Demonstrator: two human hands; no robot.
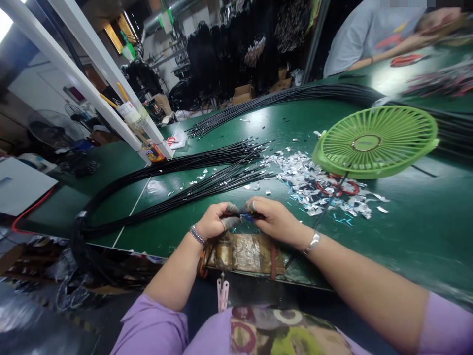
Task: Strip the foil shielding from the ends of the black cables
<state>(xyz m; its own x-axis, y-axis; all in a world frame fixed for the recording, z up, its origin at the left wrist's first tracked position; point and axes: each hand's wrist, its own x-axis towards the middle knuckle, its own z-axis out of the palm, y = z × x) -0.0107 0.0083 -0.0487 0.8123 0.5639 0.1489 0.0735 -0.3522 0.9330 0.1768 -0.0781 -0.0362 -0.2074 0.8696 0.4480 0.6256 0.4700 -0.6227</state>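
My left hand [216, 219] and my right hand [275, 220] meet just above the near edge of the green table, fingertips almost touching. Greyish covers wrap some of the fingertips. Both hands pinch a thin black cable, mostly hidden by the fingers, and a bit of blue [248, 217] shows at the right fingertips. Below them, a worn board wrapped in brown tape [247, 252] lies at the table edge. Beyond the hands a bundle of black cables [207, 190] points its cut ends towards a heap of silvery foil scraps [299, 180].
A green fan [377, 140] stands over the scraps at right, near red-handled scissors [338, 186]. More black cables [281, 96] curve along the far side. White posts [111, 93] rise at left. A co-worker [373, 37] sits across the table. A pink clip [222, 293] hangs below the edge.
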